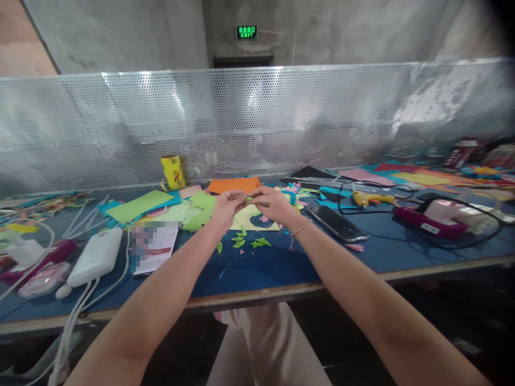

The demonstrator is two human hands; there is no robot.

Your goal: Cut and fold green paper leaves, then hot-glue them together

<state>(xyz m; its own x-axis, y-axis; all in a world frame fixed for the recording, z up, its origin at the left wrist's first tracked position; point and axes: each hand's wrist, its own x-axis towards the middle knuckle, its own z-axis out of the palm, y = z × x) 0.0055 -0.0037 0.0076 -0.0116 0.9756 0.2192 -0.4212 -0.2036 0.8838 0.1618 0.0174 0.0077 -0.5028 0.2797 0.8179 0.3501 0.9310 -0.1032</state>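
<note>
My left hand [228, 208] and my right hand [277, 205] meet above the middle of the blue table [273, 268]. Their fingertips pinch a small piece of green paper [252, 200], mostly covered by the fingers. Beneath and beside the hands lie a cream sheet [245, 219] and a larger green paper [200, 214], with folded orange paper [231, 186] behind. Several cut green scraps [260, 243] are scattered on the near side. Just right of my right hand sits a blue and pink paper piece [293, 192].
A black phone [338, 222], a yellow glue gun [372, 199] with its cord and a purple power strip [428, 225] lie to the right. On the left are a lit phone [156, 251], a white power bank [96, 257] and cables. A perforated metal screen [257, 118] stands behind.
</note>
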